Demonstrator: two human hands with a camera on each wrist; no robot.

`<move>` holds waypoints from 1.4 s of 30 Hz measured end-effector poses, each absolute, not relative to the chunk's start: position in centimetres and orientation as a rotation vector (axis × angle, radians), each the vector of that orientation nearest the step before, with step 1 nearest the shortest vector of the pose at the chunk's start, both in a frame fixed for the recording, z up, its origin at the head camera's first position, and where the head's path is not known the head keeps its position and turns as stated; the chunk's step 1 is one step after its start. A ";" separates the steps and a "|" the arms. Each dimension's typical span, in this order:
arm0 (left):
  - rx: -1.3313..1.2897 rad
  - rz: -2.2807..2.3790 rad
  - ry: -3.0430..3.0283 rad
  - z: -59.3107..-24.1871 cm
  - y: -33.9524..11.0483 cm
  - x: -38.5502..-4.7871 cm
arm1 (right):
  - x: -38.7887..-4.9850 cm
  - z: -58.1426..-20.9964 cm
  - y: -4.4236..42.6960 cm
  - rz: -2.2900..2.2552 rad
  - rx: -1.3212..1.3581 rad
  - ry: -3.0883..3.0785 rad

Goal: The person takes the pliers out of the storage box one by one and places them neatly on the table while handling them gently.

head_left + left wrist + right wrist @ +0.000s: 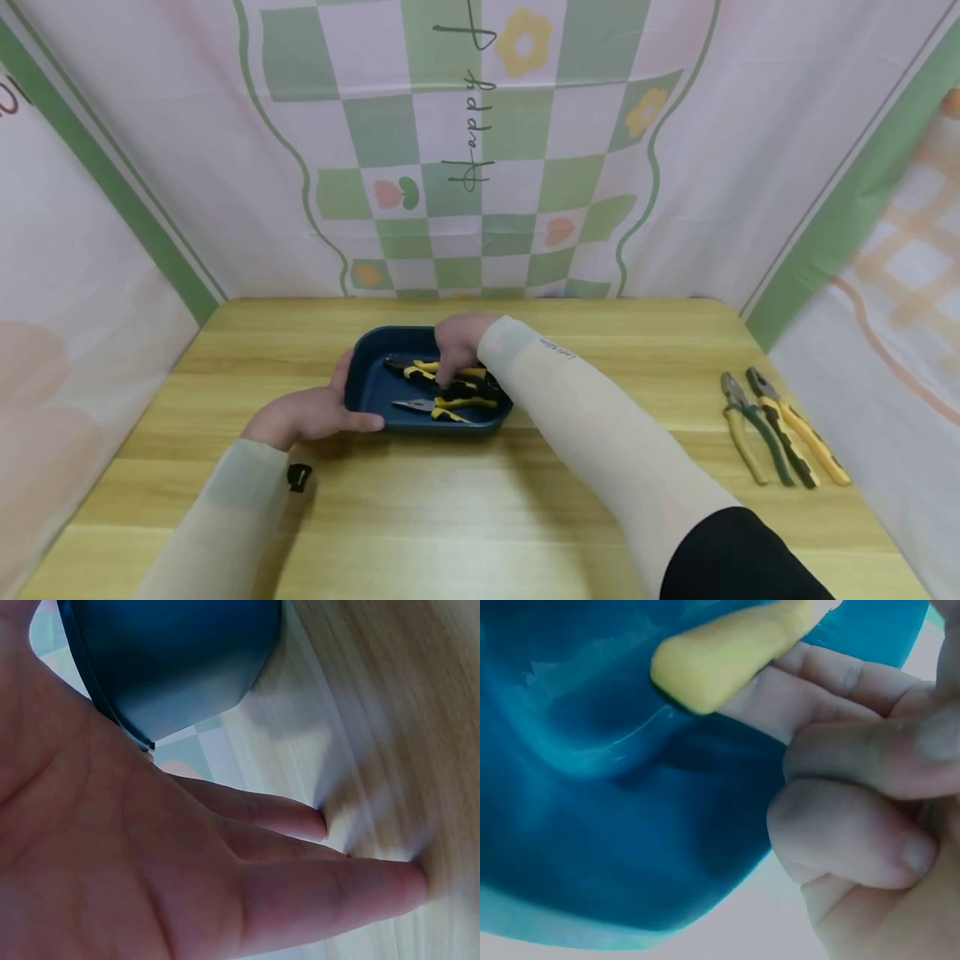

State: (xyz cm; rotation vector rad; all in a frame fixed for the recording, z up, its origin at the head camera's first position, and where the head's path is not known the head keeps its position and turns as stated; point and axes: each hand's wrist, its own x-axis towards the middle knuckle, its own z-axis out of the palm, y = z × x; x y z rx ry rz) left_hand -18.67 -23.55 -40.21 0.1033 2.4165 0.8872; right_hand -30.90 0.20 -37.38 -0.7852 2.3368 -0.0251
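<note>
A dark blue tray [397,335] stands near the table's far side with several yellow-and-black pliers in it. My left hand [315,414] rests against the tray's left end, its thumb along the front wall. The left wrist view shows its other fingers [337,900] stretched out straight. Reaching in over the back rim, my right hand [459,342] pinches pliers by a yellow handle [705,671]. Two of its fingers are curled toward the palm. Nearer the front of the tray lie needle-nose pliers [423,406]. My right forearm hides the tray's right end.
On the right side of the wooden table [480,517] lie green-handled pliers [750,425] and yellow-and-black pliers [791,429], side by side. A small black object [298,477] shows beside my left wrist. A patterned cloth [450,192] hangs behind the table.
</note>
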 end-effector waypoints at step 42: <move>0.090 0.880 2.417 -40.1 -23.4 -18.4 | -33.9 -36.2 15.3 -1.142 -0.554 2.025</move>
